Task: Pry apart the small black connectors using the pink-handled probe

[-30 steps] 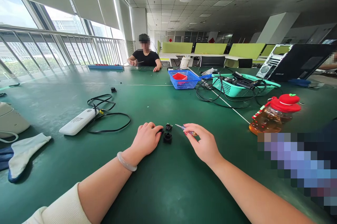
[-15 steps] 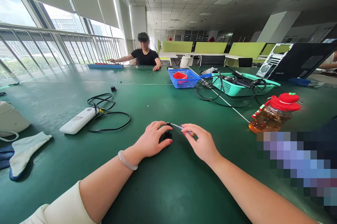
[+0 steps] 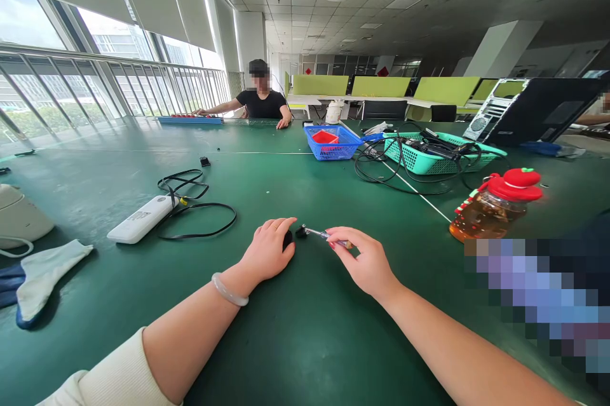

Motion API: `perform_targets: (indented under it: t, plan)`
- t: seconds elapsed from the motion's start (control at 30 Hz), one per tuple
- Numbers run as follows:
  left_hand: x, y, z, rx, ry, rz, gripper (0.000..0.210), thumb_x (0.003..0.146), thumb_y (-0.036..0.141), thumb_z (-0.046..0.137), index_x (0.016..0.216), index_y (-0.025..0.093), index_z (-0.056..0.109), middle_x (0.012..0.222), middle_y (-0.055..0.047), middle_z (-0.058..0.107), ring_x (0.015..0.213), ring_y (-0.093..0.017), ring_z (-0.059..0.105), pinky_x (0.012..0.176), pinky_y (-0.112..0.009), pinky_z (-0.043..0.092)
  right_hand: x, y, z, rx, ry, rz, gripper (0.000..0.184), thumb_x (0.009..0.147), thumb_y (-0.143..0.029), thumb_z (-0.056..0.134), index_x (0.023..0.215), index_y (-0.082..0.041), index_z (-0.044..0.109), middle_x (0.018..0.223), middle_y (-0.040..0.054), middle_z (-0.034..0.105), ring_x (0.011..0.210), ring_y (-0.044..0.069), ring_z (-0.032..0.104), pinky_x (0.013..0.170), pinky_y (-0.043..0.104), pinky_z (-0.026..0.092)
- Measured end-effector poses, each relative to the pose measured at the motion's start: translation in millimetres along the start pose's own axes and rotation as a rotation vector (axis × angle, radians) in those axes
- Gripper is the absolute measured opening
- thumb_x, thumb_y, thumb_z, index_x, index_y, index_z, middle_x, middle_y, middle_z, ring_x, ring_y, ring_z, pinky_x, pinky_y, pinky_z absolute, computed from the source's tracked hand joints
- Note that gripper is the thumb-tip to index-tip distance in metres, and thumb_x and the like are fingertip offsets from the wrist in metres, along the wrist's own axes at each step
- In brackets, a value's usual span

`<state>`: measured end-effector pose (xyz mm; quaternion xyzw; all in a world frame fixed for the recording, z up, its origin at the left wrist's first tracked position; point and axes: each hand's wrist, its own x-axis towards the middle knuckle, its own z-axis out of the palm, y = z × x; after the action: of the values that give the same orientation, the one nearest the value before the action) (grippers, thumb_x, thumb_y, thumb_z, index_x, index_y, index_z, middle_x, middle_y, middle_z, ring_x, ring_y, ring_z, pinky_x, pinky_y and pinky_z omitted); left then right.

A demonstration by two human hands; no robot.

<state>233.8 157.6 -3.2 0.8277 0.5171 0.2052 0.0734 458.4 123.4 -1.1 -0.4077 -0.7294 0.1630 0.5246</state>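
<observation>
My right hand (image 3: pixel 365 260) is closed on a slim screwdriver (image 3: pixel 316 232), its shaft pointing left. At the tip is a small black part (image 3: pixel 301 232), close to the green tabletop; whether it hangs from the tip or rests on the table is unclear. To its left, my left hand (image 3: pixel 267 250) lies low over the table, curled around another black piece (image 3: pixel 287 239). That piece shows only partly between thumb and fingers, so its kind is hidden. A small gap separates the left fingertips from the part at the screwdriver.
Left stand a white power bank (image 3: pixel 143 220) with a black cable (image 3: pixel 223 206) and a glove (image 3: pixel 52 276). Farther back are a blue basket (image 3: pixel 333 150) and a green basket (image 3: pixel 422 166) of cables. A red-lidded bottle (image 3: pixel 495 209) is at right. A person (image 3: pixel 262 101) sits opposite.
My left hand has shifted left, off the part at the screwdriver's tip, and its fingers have drawn around the other black piece. The screwdriver's tip has dipped slightly. My right hand has barely moved.
</observation>
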Motion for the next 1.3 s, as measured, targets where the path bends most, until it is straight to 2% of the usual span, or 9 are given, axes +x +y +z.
perform_targets:
  t: [0.1,0.2,0.33,0.47,0.67,0.8,1.07,1.17,1.3]
  plan:
    - [-1.0,-0.8,-0.2,0.008,-0.061,0.044,0.054,0.089,0.041,0.052,0.141,0.028,0.041,0.139,-0.007,0.053,0.129,-0.029,0.043,0.108,-0.052,0.035,0.0,-5.0,-3.7,0.164,0.117,0.061,0.010,0.089,-0.030,0.061,0.093,-0.024,0.067,0.093,0.0050,0.072,0.084,0.020,0.070,0.079,0.035,0.057]
    - [-0.7,-1.9,-0.5,0.025,-0.106,0.081,0.044,0.090,0.047,0.050,0.130,0.030,0.053,0.135,-0.006,0.055,0.127,-0.029,0.045,0.109,-0.053,0.033,2.9,-0.9,-6.9,0.277,0.263,0.163,0.015,0.089,-0.037,0.062,0.090,-0.022,0.064,0.087,0.0044,0.069,0.077,0.019,0.069,0.077,0.035,0.057]
    - [-0.6,1.3,-2.0,0.010,-0.129,0.115,0.036,0.090,0.051,0.049,0.117,0.030,0.060,0.129,-0.005,0.058,0.124,-0.028,0.048,0.108,-0.053,0.033,8.4,16.9,-8.5,0.309,0.344,0.299,0.023,0.084,-0.043,0.065,0.086,-0.021,0.062,0.083,0.0041,0.069,0.069,0.018,0.069,0.073,0.035,0.057]
    - [-6.9,14.3,-4.7,0.022,-0.179,0.127,0.026,0.092,0.043,0.047,0.109,0.029,0.061,0.127,-0.005,0.058,0.122,-0.027,0.048,0.107,-0.054,0.034,10.1,29.7,-9.1,0.225,0.353,0.336,0.024,0.083,-0.044,0.064,0.087,-0.021,0.061,0.084,0.0045,0.070,0.070,0.020,0.070,0.075,0.037,0.057]
    - [-38.6,22.9,-17.4,0.034,-0.220,0.126,0.021,0.094,0.038,0.045,0.108,0.029,0.058,0.132,-0.006,0.054,0.124,-0.027,0.047,0.110,-0.059,0.029,6.5,25.8,-8.3,0.082,0.263,0.253,0.023,0.088,-0.044,0.059,0.090,-0.022,0.061,0.086,0.0045,0.070,0.075,0.021,0.071,0.075,0.035,0.056]
    - [-76.6,-9.8,-42.7,0.082,-0.208,0.104,0.022,0.094,0.038,0.045,0.108,0.030,0.059,0.131,-0.004,0.056,0.120,-0.024,0.052,0.110,-0.054,0.034,6.2,17.4,-9.5,0.026,0.231,0.190,0.020,0.089,-0.042,0.056,0.090,-0.022,0.061,0.084,0.0044,0.070,0.076,0.021,0.071,0.070,0.033,0.056]
    - [-150.3,-126.9,-101.5,0.208,-0.096,-0.132,0.042,0.089,0.057,0.043,0.110,0.030,0.066,0.137,-0.006,0.056,0.121,-0.027,0.056,0.103,-0.042,0.046,6.9,13.9,-7.0,-0.045,0.210,0.134,0.015,0.088,-0.036,0.055,0.088,-0.023,0.061,0.084,0.0036,0.071,0.076,0.021,0.071,0.073,0.034,0.055]
    - [-159.6,-140.5,-119.8,0.147,-0.030,-0.227,0.048,0.087,0.061,0.044,0.110,0.027,0.068,0.136,-0.006,0.057,0.116,-0.026,0.059,0.099,-0.037,0.049,6.4,16.0,-5.2,-0.073,0.216,0.126,0.015,0.087,-0.037,0.054,0.088,-0.023,0.061,0.083,0.0033,0.071,0.075,0.021,0.070,0.076,0.035,0.055]
    - [-161.1,-133.7,-138.2,0.036,0.059,-0.358,0.046,0.088,0.057,0.044,0.113,0.025,0.066,0.128,-0.005,0.062,0.114,-0.024,0.060,0.100,-0.034,0.046,6.1,19.5,-4.8,-0.107,0.227,0.129,0.018,0.087,-0.039,0.055,0.089,-0.022,0.061,0.084,0.0036,0.071,0.075,0.022,0.070,0.076,0.036,0.055]
